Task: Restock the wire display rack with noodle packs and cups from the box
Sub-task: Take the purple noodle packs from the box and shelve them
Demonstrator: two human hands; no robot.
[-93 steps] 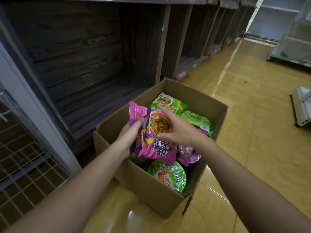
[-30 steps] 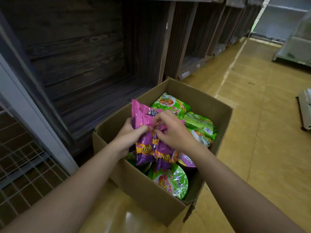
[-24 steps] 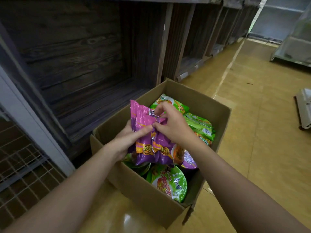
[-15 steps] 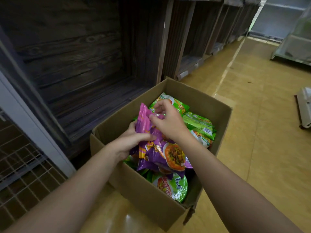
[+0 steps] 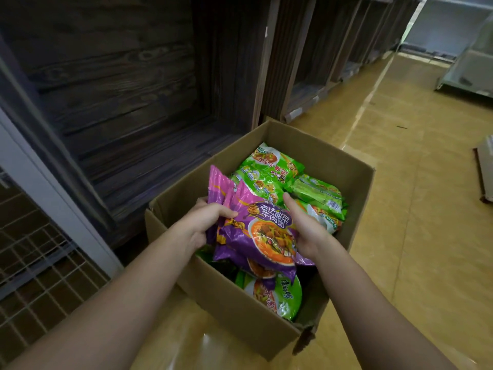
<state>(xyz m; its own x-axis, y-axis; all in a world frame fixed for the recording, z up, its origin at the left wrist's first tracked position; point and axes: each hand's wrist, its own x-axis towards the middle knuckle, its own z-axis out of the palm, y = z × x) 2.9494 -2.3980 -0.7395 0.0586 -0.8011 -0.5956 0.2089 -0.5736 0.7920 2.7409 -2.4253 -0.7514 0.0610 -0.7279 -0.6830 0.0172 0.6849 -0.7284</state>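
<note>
The head view looks down on an open cardboard box [image 5: 234,303] that stands on the glossy yellow floor [image 5: 416,214], at the centre of the frame and a little to the right.

Both bare forearms reach in from the bottom edge. The left hand [image 5: 205,222] grips a bunch of purple noodle packs [image 5: 261,236] at their left edge, with the thumb curled over the front and the fingers hidden behind. The right hand [image 5: 306,231] lies flat against the right edge of the front pack, its visible finger straight and pointing toward the top of the frame. I cannot tell whether its thumb hooks under the wrapper. The purple packs are tilted and held over the near half of the box, with their upper corners standing above its rim.

In the far half of the box, green noodle packs [image 5: 269,172] lie stacked. A green-lidded noodle cup [image 5: 277,295] lies below the purple packs, against the near wall.

The wire display rack [image 5: 34,263] shows as white grid at the lower left of the frame, beside a pale upright post. Dark wooden shelving [image 5: 120,89] fills the upper left and runs on toward the upper right.
</note>
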